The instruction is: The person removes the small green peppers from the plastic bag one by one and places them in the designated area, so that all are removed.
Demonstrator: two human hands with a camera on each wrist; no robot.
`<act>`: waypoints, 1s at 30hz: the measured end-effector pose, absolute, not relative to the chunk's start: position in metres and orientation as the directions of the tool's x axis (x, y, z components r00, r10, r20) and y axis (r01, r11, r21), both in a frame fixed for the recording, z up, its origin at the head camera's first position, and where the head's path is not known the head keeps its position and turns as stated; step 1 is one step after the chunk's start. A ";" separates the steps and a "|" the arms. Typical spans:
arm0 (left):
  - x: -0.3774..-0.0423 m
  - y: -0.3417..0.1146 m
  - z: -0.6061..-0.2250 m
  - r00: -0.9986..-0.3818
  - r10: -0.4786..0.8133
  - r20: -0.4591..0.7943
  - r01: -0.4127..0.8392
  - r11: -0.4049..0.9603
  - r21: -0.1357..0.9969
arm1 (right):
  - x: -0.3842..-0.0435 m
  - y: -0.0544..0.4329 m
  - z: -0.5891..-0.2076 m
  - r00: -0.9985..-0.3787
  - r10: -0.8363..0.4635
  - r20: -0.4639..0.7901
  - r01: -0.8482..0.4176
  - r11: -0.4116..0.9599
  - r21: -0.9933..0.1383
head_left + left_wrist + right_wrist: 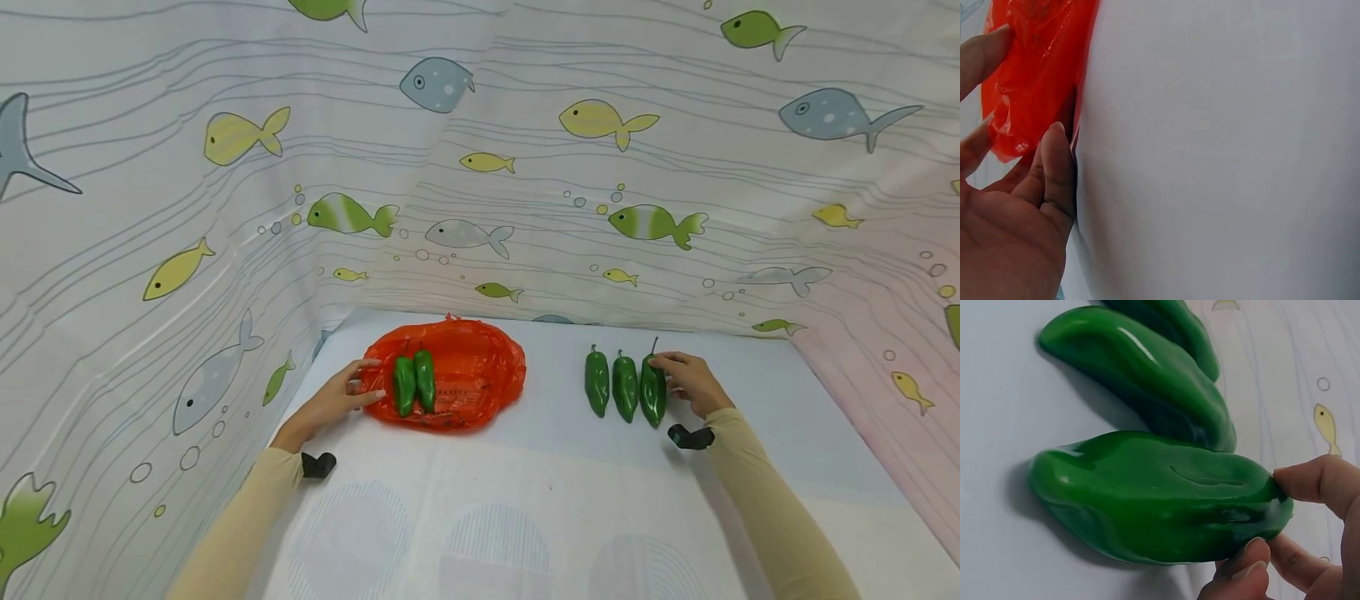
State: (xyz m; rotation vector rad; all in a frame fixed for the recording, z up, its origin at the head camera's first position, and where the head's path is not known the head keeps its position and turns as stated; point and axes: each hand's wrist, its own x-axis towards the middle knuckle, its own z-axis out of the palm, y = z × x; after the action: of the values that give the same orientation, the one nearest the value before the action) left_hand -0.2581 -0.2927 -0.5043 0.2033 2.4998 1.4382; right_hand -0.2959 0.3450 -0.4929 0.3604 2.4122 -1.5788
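Observation:
My right hand (692, 383) pinches the stem end of a green pepper (1154, 500), the rightmost of three in a row on the table. Beside it lie the middle pepper (625, 387) and the leftmost pepper (597, 383), apart from the hand. At the left, an opened red plastic bag (501, 367) lies spread out with two green peppers (424, 379) on it. My left hand (341, 404) is at the bag's left edge, fingers spread. In the left wrist view, its fingertips (1000, 40) touch the red plastic.
A white table (517, 475) with pale printed circles carries everything. Behind it and along the sides hangs a white cloth (525, 192) printed with fish. A black wrist mount (318, 465) sits at the left wrist and another black mount (690, 437) at the right.

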 end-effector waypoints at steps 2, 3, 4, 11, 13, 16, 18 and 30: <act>-0.253 -0.289 -0.495 -0.957 0.251 -0.145 -0.002 0.492 0.871 | -0.297 0.345 -0.494 -0.940 0.081 -0.332 0.337 0.383 -0.860; -0.251 -0.287 -0.491 -0.956 0.255 -0.145 -0.003 0.485 0.875 | -0.298 0.345 -0.495 -0.939 0.083 -0.334 0.340 0.384 -0.859; -0.249 -0.286 -0.488 -0.955 0.260 -0.142 0.001 0.480 0.877 | -0.298 0.346 -0.496 -0.938 0.085 -0.337 0.343 0.383 -0.858; -0.246 -0.284 -0.483 -0.953 0.269 -0.142 -0.003 0.459 0.888 | -0.300 0.346 -0.499 -0.921 0.108 -0.375 0.387 0.377 -0.842; -0.246 -0.284 -0.482 -0.952 0.270 -0.147 -0.007 0.457 0.889 | -0.301 0.346 -0.500 -0.916 0.106 -0.388 0.397 0.387 -0.832; -0.245 -0.284 -0.482 -0.951 0.268 -0.152 -0.013 0.456 0.890 | -0.301 0.346 -0.501 -0.912 0.095 -0.400 0.402 0.410 -0.819; -0.245 -0.284 -0.482 -0.952 0.265 -0.155 -0.017 0.458 0.889 | -0.301 0.346 -0.502 -0.910 0.097 -0.404 0.406 0.415 -0.814; -0.246 -0.285 -0.485 -0.955 0.259 -0.148 -0.008 0.473 0.881 | -0.301 0.349 -0.501 -0.919 0.097 -0.382 0.385 0.434 -0.815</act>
State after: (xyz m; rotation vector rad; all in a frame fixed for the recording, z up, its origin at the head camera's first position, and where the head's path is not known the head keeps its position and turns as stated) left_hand -0.2464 -0.2849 -0.4848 0.2144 2.4617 1.4754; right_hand -0.3013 0.3493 -0.5005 0.4162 2.4115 -1.4790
